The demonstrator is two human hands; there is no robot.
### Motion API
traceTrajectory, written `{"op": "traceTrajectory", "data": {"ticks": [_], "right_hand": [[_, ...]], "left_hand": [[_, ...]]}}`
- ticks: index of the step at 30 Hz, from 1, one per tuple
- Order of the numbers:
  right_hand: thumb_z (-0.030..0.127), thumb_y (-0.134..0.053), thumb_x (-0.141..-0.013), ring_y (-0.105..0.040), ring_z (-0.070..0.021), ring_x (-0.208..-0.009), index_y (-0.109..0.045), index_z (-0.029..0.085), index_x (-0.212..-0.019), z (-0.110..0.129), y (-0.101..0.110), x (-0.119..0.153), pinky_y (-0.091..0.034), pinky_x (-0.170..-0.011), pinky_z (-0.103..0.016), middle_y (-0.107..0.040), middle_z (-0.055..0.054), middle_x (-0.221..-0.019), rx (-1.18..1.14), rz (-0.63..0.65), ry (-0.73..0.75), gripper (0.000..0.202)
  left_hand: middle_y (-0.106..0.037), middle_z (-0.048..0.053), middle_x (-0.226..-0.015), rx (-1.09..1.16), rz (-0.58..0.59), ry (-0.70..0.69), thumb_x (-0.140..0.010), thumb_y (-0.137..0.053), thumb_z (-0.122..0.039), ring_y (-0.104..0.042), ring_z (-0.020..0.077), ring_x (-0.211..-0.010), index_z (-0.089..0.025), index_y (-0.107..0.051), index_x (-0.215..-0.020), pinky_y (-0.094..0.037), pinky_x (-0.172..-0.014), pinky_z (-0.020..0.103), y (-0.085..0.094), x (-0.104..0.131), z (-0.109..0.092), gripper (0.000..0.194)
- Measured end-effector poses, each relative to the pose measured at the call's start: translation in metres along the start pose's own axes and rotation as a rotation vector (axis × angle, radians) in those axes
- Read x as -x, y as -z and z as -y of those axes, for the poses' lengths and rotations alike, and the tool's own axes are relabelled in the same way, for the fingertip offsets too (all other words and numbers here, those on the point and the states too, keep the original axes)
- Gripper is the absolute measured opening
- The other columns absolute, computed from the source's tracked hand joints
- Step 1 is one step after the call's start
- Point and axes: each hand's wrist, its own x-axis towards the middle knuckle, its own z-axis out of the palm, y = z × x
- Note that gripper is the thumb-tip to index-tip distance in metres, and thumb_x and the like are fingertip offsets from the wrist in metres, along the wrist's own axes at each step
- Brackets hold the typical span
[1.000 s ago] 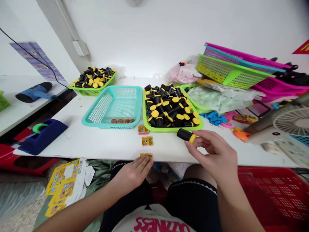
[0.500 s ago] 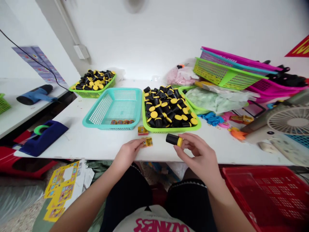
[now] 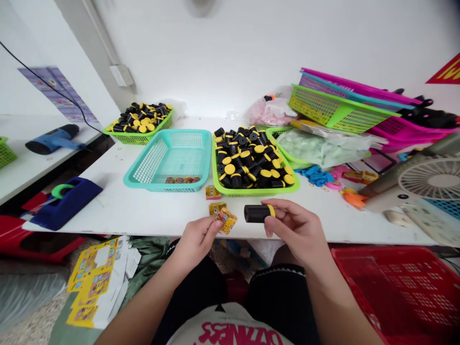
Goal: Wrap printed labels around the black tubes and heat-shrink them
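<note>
Between the thumb and fingers of my left hand [image 3: 200, 235] is a small yellow-orange printed sleeve [image 3: 227, 220], lifted at the table's front edge. Just behind it a stack of similar printed sleeves [image 3: 217, 208] lies on the table, with another stack [image 3: 213, 192] farther back. My right hand [image 3: 296, 225] pinches a black cylinder with a yellow cap [image 3: 257, 213] by its capped end. The cylinder lies sideways, its black end pointing at the sleeve, with a gap between them. Behind my hands stands a green basket [image 3: 258, 192] heaped with the same cylinders.
A turquoise basket [image 3: 132, 179] at centre left holds several orange printed pieces. Farther left are another green basket of cylinders [image 3: 138, 137], a blue tape dispenser [image 3: 70, 203] and a heat gun [image 3: 53, 140]. A fan [image 3: 440, 179] and stacked baskets [image 3: 341, 110] stand right.
My left hand has raised a printed sleeve off the stack and moved it toward me and slightly right. The cylinder in my right hand has shifted slightly down and turned more level.
</note>
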Motion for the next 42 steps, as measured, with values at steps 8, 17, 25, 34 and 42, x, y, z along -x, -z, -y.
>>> {"op": "traceTrajectory", "data": {"ticks": [8, 17, 25, 34, 42], "right_hand": [[0.036, -0.074, -0.08, -0.057, -0.0118, -0.052, -0.068, 0.02, -0.106, 0.008, -0.009, -0.006, -0.045, -0.05, -0.025, -0.062, 0.003, -0.062, -0.087, 0.199, -0.146, 0.032], [0.042, -0.075, -0.076, -0.054, -0.0101, -0.049, -0.069, 0.016, -0.098, 0.002, -0.002, -0.017, -0.044, -0.048, -0.023, -0.062, 0.001, -0.062, -0.088, 0.273, -0.326, 0.035], [0.044, -0.076, -0.076, -0.051, -0.0099, -0.047, -0.07, 0.016, -0.089, -0.006, -0.004, -0.022, -0.04, -0.044, -0.022, -0.06, 0.001, -0.057, -0.205, 0.261, -0.412, 0.032], [0.036, -0.081, -0.072, -0.058, -0.012, -0.065, -0.068, 0.018, -0.105, 0.0, -0.002, -0.021, -0.045, -0.059, -0.024, -0.066, -0.001, -0.076, -0.033, 0.349, -0.337, 0.04], [0.035, -0.077, -0.075, -0.059, -0.0135, -0.067, -0.067, 0.019, -0.106, -0.001, -0.008, -0.014, -0.051, -0.062, -0.027, -0.065, -0.002, -0.079, 0.077, 0.341, -0.233, 0.036]], "left_hand": [[-0.071, 0.01, -0.112, -0.02, 0.018, -0.148, -0.1, -0.039, -0.04, -0.068, 0.0198, -0.101, -0.015, -0.065, -0.12, -0.051, -0.092, 0.028, 0.0, 0.001, 0.008, 0.042], [-0.069, 0.008, -0.121, 0.02, 0.072, -0.221, -0.1, -0.037, -0.045, -0.067, 0.019, -0.108, -0.022, -0.061, -0.132, -0.051, -0.097, 0.028, 0.003, 0.001, 0.008, 0.046], [-0.066, 0.008, -0.126, 0.126, 0.043, -0.248, -0.1, -0.035, -0.047, -0.065, 0.0186, -0.112, -0.021, -0.055, -0.138, -0.05, -0.096, 0.025, 0.0, 0.002, 0.011, 0.051], [-0.066, 0.005, -0.126, 0.174, 0.072, -0.141, -0.093, -0.057, -0.03, -0.066, 0.017, -0.107, -0.03, -0.054, -0.137, -0.054, -0.092, 0.026, -0.001, 0.001, 0.002, 0.044], [-0.069, 0.005, -0.116, 0.154, -0.02, -0.141, -0.083, -0.071, -0.031, -0.068, 0.017, -0.102, -0.026, -0.061, -0.123, -0.058, -0.08, 0.022, -0.003, 0.003, 0.005, 0.042]]}}
